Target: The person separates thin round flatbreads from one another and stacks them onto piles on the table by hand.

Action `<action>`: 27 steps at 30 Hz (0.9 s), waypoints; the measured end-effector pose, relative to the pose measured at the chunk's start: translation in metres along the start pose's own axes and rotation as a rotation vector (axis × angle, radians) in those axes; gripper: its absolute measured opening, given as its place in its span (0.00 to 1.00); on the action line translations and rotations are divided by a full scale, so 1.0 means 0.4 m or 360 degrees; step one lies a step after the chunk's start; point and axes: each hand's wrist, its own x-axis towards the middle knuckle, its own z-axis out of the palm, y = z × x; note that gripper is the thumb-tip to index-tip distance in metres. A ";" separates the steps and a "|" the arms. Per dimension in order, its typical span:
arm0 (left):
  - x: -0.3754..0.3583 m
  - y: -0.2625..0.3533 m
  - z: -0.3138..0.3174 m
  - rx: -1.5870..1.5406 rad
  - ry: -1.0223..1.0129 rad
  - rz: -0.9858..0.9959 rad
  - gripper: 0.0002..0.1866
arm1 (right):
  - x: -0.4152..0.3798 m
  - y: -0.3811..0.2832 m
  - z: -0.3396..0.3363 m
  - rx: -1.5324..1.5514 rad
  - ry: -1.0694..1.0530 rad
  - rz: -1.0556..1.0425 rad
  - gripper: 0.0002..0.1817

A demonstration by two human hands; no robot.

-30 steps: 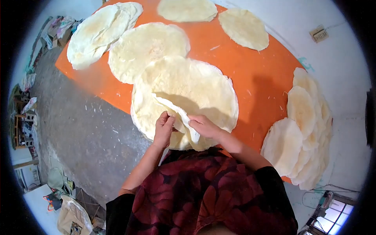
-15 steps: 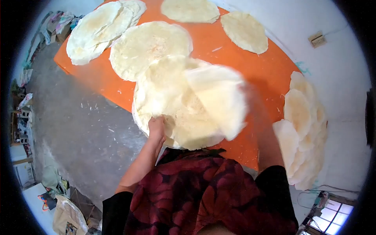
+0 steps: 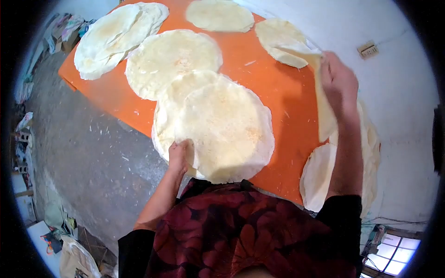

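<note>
Several thin pale flatbread rounds lie in a stack (image 3: 227, 129) at the near edge of the orange table. My left hand (image 3: 179, 155) is closed on the left edge of this stack, thumb on top. Up at the right, my right hand (image 3: 338, 81) is closed on the top of a thin sheet (image 3: 324, 111), which hangs down beside the table's right side. Behind the sheet is a partly folded round (image 3: 282, 41). Another round (image 3: 174, 60) overlaps the far left of the stack.
On the orange table (image 3: 294, 139) are a pile of rounds (image 3: 116, 39) at far left and a round (image 3: 220, 15) at the far edge. More rounds (image 3: 317, 178) overlap at the right. Grey floor (image 3: 92, 153) lies left; a wall socket (image 3: 367, 49) is at upper right.
My right hand has risen to the upper right with a sheet hanging from it. The blurred, folded sheet over the stack is gone from there, and a full round shows on top. My left hand stays at the edge.
</note>
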 end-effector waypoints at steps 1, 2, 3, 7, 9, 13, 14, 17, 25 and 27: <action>0.004 0.000 -0.007 0.0014 -0.0048 0.0001 0.12 | -0.063 -0.057 0.017 -0.0176 -0.0044 -0.0127 0.11; 0.006 -0.001 -0.012 0.0027 -0.0095 0.0001 0.13 | -0.126 -0.114 0.034 -0.0349 -0.0074 -0.0259 0.08; 0.005 0.001 -0.014 -0.0035 -0.0144 -0.0045 0.13 | -0.206 -0.179 0.066 -0.0507 -0.0388 -0.0347 0.07; 0.011 0.006 -0.019 -0.0301 -0.0360 -0.0226 0.17 | -0.481 -0.247 0.278 0.0392 -0.1002 -0.0518 0.06; 0.004 0.017 -0.016 -0.0357 -0.0449 -0.0279 0.19 | -0.547 -0.246 0.342 0.0415 -0.1168 -0.0499 0.08; -0.031 0.046 0.007 -0.0306 -0.0511 -0.0287 0.20 | -0.513 -0.275 0.313 0.0653 -0.1220 -0.0366 0.17; -0.036 0.047 0.012 -0.0284 -0.0509 -0.0290 0.20 | -0.489 -0.287 0.301 0.0758 -0.1121 -0.0304 0.19; -0.061 0.055 0.040 -0.0132 -0.0607 -0.0212 0.18 | -0.432 -0.320 0.352 0.1378 -0.1017 0.0441 0.26; -0.110 0.040 0.071 0.0064 -0.0620 -0.0027 0.10 | -0.384 -0.348 0.417 0.1714 -0.0941 0.0783 0.19; -0.109 0.029 0.074 0.0130 -0.0685 0.0098 0.11 | -0.381 -0.343 0.419 0.1744 -0.0983 0.0849 0.16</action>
